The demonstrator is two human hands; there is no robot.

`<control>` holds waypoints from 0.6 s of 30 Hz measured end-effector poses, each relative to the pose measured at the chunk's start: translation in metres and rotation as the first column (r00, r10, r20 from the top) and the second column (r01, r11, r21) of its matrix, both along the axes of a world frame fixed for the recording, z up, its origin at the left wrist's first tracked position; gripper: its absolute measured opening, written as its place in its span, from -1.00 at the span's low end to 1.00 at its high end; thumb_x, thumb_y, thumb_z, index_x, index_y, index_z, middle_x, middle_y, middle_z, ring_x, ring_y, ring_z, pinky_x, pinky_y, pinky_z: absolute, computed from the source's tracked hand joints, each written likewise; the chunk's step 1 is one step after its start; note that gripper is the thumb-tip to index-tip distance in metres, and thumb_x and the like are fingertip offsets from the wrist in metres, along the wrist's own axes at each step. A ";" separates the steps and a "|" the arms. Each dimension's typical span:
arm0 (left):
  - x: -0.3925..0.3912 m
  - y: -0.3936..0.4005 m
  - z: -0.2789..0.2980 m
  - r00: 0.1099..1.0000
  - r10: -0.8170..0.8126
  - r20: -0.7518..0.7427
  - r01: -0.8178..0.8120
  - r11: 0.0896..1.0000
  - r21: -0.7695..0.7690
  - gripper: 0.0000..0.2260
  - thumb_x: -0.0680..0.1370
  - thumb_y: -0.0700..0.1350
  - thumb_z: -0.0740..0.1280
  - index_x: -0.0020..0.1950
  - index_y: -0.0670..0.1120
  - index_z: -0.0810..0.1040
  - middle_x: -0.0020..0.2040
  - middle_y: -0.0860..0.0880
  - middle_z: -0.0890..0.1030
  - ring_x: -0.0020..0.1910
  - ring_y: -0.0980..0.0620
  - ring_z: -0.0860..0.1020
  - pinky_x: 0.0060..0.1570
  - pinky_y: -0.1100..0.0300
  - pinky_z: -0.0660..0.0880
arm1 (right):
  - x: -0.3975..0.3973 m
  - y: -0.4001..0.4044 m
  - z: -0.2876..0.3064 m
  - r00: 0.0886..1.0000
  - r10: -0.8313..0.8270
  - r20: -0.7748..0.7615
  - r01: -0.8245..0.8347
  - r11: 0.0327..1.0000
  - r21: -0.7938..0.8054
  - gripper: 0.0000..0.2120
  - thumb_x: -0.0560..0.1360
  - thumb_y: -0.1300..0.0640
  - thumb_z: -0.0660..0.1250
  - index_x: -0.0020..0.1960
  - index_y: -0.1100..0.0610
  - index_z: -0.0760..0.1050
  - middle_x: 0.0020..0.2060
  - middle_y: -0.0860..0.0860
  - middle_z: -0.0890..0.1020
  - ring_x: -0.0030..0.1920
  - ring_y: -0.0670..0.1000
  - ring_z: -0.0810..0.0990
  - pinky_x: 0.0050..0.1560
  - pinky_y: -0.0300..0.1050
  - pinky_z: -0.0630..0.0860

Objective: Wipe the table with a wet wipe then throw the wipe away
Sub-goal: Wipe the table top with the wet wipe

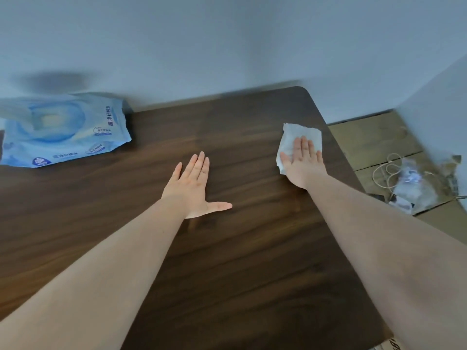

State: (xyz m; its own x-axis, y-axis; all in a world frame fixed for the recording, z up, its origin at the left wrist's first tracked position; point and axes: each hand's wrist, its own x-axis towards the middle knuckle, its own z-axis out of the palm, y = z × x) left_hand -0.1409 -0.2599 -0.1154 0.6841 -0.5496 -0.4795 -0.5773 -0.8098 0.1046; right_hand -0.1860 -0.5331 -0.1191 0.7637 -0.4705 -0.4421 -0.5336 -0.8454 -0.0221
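Observation:
A white wet wipe point(295, 136) lies spread flat on the dark wooden table point(240, 248), near its far right corner. My right hand point(304, 164) presses flat on the wipe's near half, fingers together and pointing away from me. My left hand point(193, 184) rests palm down on the bare table near the middle, fingers straight and thumb stuck out to the right, holding nothing. A blue pack of wet wipes point(63, 130) lies at the table's far left.
A pale wall runs along the table's far edge. Right of the table stands an open cardboard box point(374, 140) holding crumpled plastic point(414, 188) and a looped cord point(386, 173). The table's right edge runs close to my right arm.

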 end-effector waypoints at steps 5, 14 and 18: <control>-0.009 0.040 0.003 0.995 0.097 -0.008 -0.097 0.993 -0.062 -0.01 0.39 0.51 0.01 0.54 -0.10 -0.30 0.56 -0.03 -0.29 0.53 0.04 -0.27 0.49 0.03 -0.22 | 0.031 0.091 -0.005 0.976 0.214 0.048 -0.216 0.976 0.041 -0.36 0.60 -0.19 -0.22 0.53 0.11 -0.31 0.54 0.05 -0.25 0.53 0.04 -0.28 0.48 0.03 -0.29; -0.028 0.280 0.018 0.861 0.495 0.113 -0.497 0.867 -0.011 0.02 0.35 0.52 -0.05 0.55 -0.14 -0.23 0.58 -0.06 -0.21 0.55 0.02 -0.20 0.52 0.00 -0.12 | 0.083 0.355 -0.009 0.767 0.634 0.100 -0.642 0.757 0.122 -0.36 0.60 -0.17 -0.17 0.53 0.11 -0.32 0.54 0.06 -0.25 0.53 0.05 -0.29 0.50 0.06 -0.27; -0.059 0.397 0.020 0.764 0.634 0.122 -0.645 0.758 0.100 0.09 0.25 0.56 -0.13 0.55 -0.15 -0.24 0.58 -0.08 -0.22 0.55 0.00 -0.20 0.52 -0.01 -0.09 | 0.085 0.461 -0.009 0.665 0.739 0.109 -0.746 0.650 0.142 -0.35 0.61 -0.17 -0.13 0.52 0.10 -0.33 0.54 0.05 -0.26 0.52 0.07 -0.29 0.50 0.06 -0.29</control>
State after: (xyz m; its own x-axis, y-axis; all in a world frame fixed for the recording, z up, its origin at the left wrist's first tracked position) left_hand -0.2002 0.1367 -0.0950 0.8907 0.0912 -0.4453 0.0780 -0.9958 -0.0479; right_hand -0.1009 -0.0718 -0.1284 0.8437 0.3362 -0.4185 0.2755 -0.9403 -0.1999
